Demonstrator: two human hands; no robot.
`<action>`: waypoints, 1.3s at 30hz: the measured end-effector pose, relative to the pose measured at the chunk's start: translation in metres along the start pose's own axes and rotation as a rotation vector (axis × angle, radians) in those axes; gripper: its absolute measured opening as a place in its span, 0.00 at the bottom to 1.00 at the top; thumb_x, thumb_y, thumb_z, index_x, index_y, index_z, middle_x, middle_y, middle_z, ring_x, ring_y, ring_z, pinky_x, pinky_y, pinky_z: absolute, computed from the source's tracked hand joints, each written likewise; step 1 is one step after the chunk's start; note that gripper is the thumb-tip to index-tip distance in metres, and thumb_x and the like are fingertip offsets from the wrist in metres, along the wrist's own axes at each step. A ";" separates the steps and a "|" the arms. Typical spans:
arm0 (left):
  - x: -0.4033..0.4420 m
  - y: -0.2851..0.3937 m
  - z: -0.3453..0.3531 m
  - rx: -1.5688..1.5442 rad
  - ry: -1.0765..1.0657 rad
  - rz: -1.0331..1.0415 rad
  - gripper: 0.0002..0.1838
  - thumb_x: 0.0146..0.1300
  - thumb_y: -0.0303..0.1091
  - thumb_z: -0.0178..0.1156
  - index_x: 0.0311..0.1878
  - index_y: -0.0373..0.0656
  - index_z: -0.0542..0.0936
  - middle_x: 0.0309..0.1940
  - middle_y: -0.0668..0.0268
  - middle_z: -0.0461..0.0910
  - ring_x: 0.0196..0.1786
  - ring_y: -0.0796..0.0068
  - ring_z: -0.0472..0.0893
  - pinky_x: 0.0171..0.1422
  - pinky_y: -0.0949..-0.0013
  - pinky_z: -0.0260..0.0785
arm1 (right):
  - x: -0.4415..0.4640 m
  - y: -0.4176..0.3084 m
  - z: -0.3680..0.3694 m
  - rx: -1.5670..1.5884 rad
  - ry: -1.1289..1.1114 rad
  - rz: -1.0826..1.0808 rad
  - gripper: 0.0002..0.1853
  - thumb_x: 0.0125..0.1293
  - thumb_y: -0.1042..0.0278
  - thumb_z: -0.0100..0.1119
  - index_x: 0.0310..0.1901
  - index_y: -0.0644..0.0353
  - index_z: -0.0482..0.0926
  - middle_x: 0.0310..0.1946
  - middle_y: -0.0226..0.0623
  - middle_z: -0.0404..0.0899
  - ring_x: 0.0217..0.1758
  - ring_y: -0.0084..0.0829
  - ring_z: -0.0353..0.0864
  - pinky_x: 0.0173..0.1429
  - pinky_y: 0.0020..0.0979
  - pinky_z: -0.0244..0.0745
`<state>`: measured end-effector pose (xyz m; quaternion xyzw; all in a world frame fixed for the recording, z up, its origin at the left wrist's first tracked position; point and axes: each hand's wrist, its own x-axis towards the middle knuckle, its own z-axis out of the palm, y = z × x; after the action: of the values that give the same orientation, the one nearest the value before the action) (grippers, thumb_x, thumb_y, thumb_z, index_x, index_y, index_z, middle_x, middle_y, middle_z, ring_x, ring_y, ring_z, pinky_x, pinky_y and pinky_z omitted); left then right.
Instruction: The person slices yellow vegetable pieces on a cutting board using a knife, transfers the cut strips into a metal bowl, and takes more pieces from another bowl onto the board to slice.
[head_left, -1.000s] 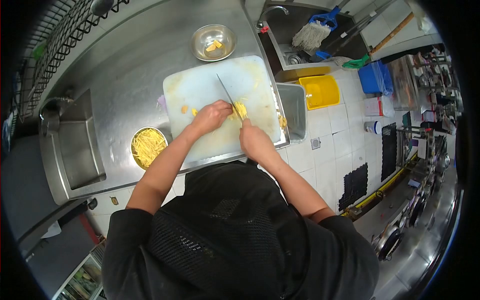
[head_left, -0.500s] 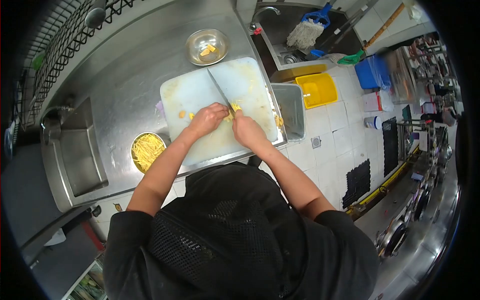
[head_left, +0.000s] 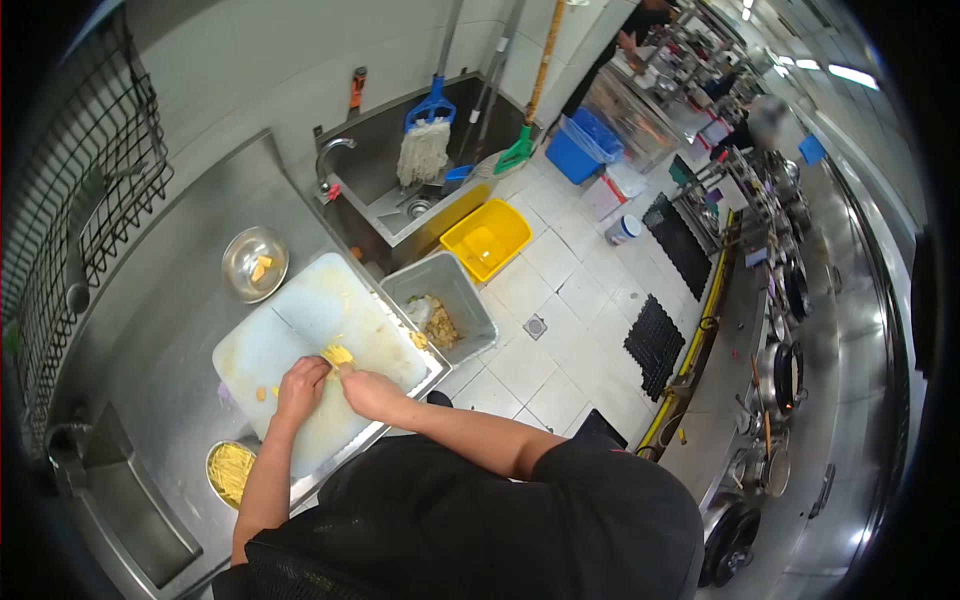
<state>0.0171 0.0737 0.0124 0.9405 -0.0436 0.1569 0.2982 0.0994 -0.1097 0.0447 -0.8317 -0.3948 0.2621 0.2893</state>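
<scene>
My right hand (head_left: 370,393) is closed around the handle of a knife, whose thin blade (head_left: 294,330) points away across the white cutting board (head_left: 390,345). My left hand (head_left: 303,388) rests on the board beside the blade, its fingers curled against yellow ginger. A small heap of ginger shreds (head_left: 338,355) lies between the two hands, and a few small pieces (head_left: 262,394) lie left of my left hand. Beyond the board, a metal bowl (head_left: 240,250) holds a few ginger chunks (head_left: 261,268). Near my left forearm, another bowl holds many yellow shreds (head_left: 231,470).
A grey bin (head_left: 475,325) with scraps stands against the counter's right edge, beside a yellow tub (head_left: 510,222). A mop (head_left: 425,150) leans in the dark sink (head_left: 375,165). At left is a steel basin (head_left: 135,500). A stove line with pans (head_left: 780,375) runs along the right.
My view has swung to the right, so the board and hands now appear lower left and more of the kitchen shows. My hands stay at the same spot on the board with the knife.
</scene>
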 end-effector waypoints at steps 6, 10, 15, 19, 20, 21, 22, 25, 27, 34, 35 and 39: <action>0.000 0.001 -0.002 0.012 0.013 -0.015 0.08 0.55 0.18 0.66 0.38 0.36 0.86 0.41 0.58 0.87 0.47 0.56 0.85 0.52 0.58 0.80 | -0.008 -0.002 0.001 0.050 0.052 -0.064 0.10 0.69 0.74 0.46 0.45 0.72 0.71 0.29 0.65 0.82 0.36 0.65 0.84 0.40 0.59 0.77; 0.003 0.003 0.003 -0.005 0.031 -0.035 0.07 0.55 0.17 0.66 0.38 0.35 0.86 0.41 0.58 0.87 0.47 0.56 0.86 0.52 0.59 0.80 | 0.010 0.009 0.006 0.051 0.065 -0.064 0.09 0.69 0.74 0.47 0.45 0.72 0.72 0.30 0.64 0.83 0.36 0.64 0.85 0.40 0.58 0.78; -0.005 0.001 0.002 0.013 0.038 -0.029 0.08 0.55 0.17 0.66 0.38 0.35 0.86 0.42 0.57 0.87 0.48 0.55 0.85 0.53 0.58 0.80 | -0.006 -0.003 0.001 0.015 -0.008 -0.050 0.10 0.69 0.73 0.47 0.46 0.72 0.71 0.31 0.66 0.83 0.35 0.63 0.85 0.40 0.58 0.78; -0.005 0.002 0.004 0.013 0.040 -0.049 0.08 0.56 0.19 0.66 0.40 0.36 0.86 0.43 0.57 0.87 0.49 0.55 0.85 0.54 0.57 0.80 | 0.018 0.015 0.020 0.026 0.060 -0.033 0.11 0.71 0.72 0.47 0.46 0.74 0.72 0.30 0.66 0.83 0.35 0.62 0.85 0.40 0.58 0.79; -0.007 0.002 0.005 0.029 0.053 -0.050 0.08 0.56 0.20 0.66 0.40 0.37 0.87 0.43 0.57 0.87 0.49 0.55 0.85 0.55 0.57 0.80 | 0.025 0.015 0.020 0.034 0.050 -0.038 0.11 0.71 0.72 0.46 0.46 0.74 0.73 0.30 0.66 0.83 0.35 0.61 0.86 0.40 0.57 0.80; -0.008 0.003 0.007 0.030 0.073 -0.055 0.08 0.57 0.20 0.66 0.41 0.37 0.87 0.44 0.58 0.87 0.50 0.56 0.85 0.55 0.58 0.80 | 0.025 0.014 0.018 -0.001 0.050 -0.061 0.12 0.71 0.72 0.45 0.46 0.74 0.73 0.30 0.65 0.83 0.34 0.61 0.86 0.40 0.57 0.80; -0.007 0.003 0.009 0.042 0.098 -0.069 0.08 0.57 0.21 0.66 0.41 0.38 0.87 0.44 0.58 0.87 0.50 0.56 0.85 0.55 0.58 0.80 | 0.024 0.013 0.012 -0.034 0.044 -0.098 0.13 0.72 0.72 0.45 0.47 0.74 0.73 0.29 0.65 0.83 0.34 0.61 0.86 0.41 0.57 0.81; -0.016 -0.004 0.017 0.105 0.110 -0.107 0.08 0.60 0.27 0.67 0.43 0.39 0.87 0.45 0.61 0.87 0.50 0.59 0.84 0.54 0.59 0.80 | 0.012 0.001 -0.009 -0.069 -0.074 -0.004 0.12 0.70 0.72 0.48 0.47 0.73 0.76 0.37 0.65 0.84 0.42 0.62 0.87 0.47 0.58 0.81; -0.014 0.003 0.011 0.131 0.105 -0.086 0.08 0.61 0.28 0.66 0.42 0.39 0.87 0.45 0.62 0.87 0.49 0.61 0.84 0.53 0.60 0.80 | -0.004 -0.024 -0.040 -0.112 -0.191 0.058 0.14 0.73 0.70 0.47 0.49 0.74 0.74 0.38 0.67 0.84 0.44 0.62 0.87 0.48 0.58 0.81; -0.013 0.000 0.011 0.053 0.128 -0.094 0.07 0.59 0.23 0.66 0.41 0.39 0.88 0.43 0.62 0.87 0.49 0.61 0.85 0.52 0.61 0.81 | -0.007 -0.018 -0.020 -0.173 -0.198 0.048 0.15 0.77 0.66 0.45 0.50 0.73 0.71 0.34 0.67 0.84 0.40 0.65 0.86 0.48 0.60 0.79; -0.014 -0.001 0.012 0.055 0.109 -0.093 0.07 0.60 0.23 0.66 0.42 0.39 0.88 0.44 0.63 0.87 0.50 0.61 0.84 0.53 0.61 0.81 | 0.001 -0.011 -0.010 -0.127 -0.132 0.026 0.15 0.78 0.65 0.45 0.49 0.72 0.71 0.33 0.67 0.84 0.40 0.66 0.85 0.48 0.60 0.78; -0.009 -0.001 0.006 0.061 0.100 -0.043 0.08 0.60 0.23 0.66 0.42 0.39 0.87 0.45 0.63 0.86 0.51 0.61 0.84 0.53 0.61 0.80 | 0.004 -0.020 -0.028 -0.109 -0.119 -0.002 0.14 0.77 0.65 0.46 0.48 0.72 0.70 0.32 0.67 0.83 0.39 0.66 0.85 0.47 0.61 0.78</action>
<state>0.0100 0.0708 0.0039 0.9409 -0.0036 0.1984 0.2744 0.1105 -0.1035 0.0768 -0.8287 -0.4257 0.2890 0.2201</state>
